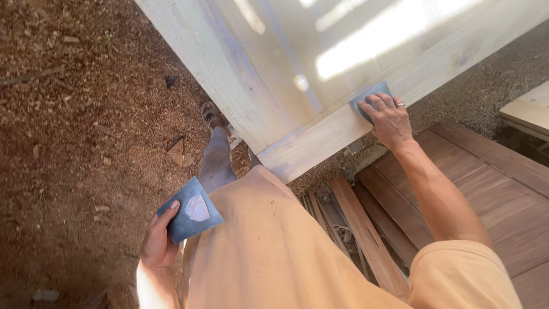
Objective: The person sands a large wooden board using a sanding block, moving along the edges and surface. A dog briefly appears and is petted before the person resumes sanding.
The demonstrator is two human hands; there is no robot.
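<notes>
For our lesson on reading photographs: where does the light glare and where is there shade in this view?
Head view: sunlight streaks blow out the top of the pale wooden panel, erasing its grain; the right hand pressing grey sandpaper is evenly lit; the left hand with its sandpaper sheet sits in softer shade over the sawdust floor.

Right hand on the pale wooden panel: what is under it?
Under the right hand lies a blue-grey sanding sheet, pressed flat on the pale wooden panel. Only the sheet's upper edge and corner show; the fingers cover the rest, and the wood beneath is hidden.
</notes>
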